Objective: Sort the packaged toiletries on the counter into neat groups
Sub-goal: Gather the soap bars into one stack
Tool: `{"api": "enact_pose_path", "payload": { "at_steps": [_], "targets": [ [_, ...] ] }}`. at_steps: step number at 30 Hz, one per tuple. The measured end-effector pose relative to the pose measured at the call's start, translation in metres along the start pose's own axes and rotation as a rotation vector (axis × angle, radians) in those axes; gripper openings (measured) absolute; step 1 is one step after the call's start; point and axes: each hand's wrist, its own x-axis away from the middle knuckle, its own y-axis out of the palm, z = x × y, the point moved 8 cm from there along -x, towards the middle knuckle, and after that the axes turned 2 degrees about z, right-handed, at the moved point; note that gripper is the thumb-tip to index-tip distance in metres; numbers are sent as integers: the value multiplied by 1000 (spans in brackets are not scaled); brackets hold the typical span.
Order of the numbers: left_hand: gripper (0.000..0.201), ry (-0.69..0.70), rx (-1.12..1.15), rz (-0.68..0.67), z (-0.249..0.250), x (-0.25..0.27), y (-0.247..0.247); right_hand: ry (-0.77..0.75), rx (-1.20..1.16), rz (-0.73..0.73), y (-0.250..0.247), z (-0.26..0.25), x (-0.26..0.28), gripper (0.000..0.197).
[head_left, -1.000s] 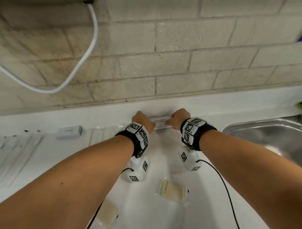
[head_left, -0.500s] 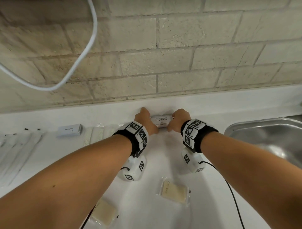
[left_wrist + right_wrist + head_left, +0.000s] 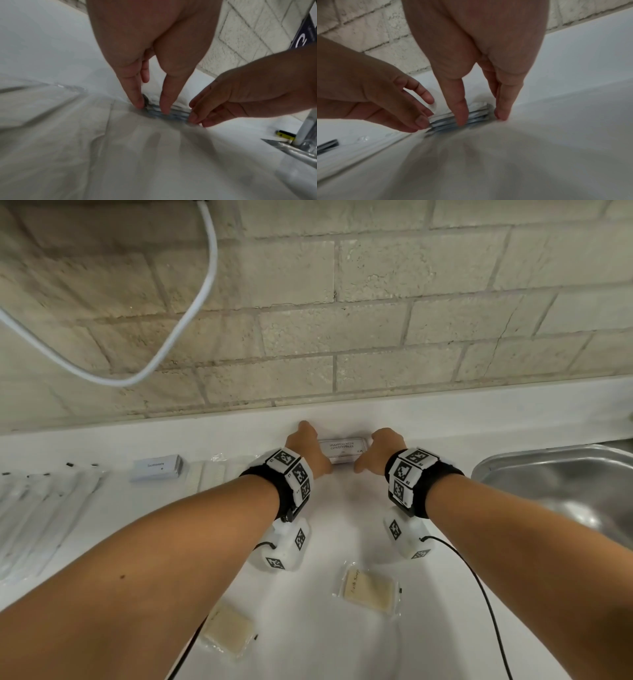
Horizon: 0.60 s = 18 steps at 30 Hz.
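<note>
A stack of flat shampoo sachets (image 3: pixel 344 449) lies near the back of the white counter (image 3: pixel 342 508), close to the wall. My left hand (image 3: pixel 306 446) touches its left end and my right hand (image 3: pixel 378 450) its right end. In the left wrist view, straight fingers of the left hand (image 3: pixel 151 106) press the edges of the stack (image 3: pixel 175 112). In the right wrist view, the right hand (image 3: pixel 481 119) does the same at the far corner of the stack (image 3: pixel 476 116). Two soap packets (image 3: pixel 368 589) (image 3: pixel 227 631) lie nearer me.
A white toothpaste box (image 3: pixel 157 468) and a flat white packet (image 3: pixel 212 474) lie to the left. Several long clear-wrapped items (image 3: pixel 41 508) fill the far left. A steel sink (image 3: pixel 565 491) is on the right. A white cable (image 3: pixel 191 302) hangs on the brick wall.
Both hands stay at the ends of the sachet stack. The stack has shifted a little toward the wall and now sits squarer between them.
</note>
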Motion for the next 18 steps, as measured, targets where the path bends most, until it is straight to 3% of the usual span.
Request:
{"api": "enact_pose_path", "payload": {
  "at_steps": [4,7,13,18],
  "targets": [
    [66,22,37,-15,-7,26,-21,-45,12,-18,-4,6,31,60],
    [59,17,61,-1,-23,61,-42,-118,139,-113,8,10,68,59],
    [41,-18,-76,-22,-96,154,-71,-235,313,-252,49,26,155,70],
    [67,-121,-400,-149,-152,210,-66,-262,470,-152,57,29,197,45]
  ]
}}
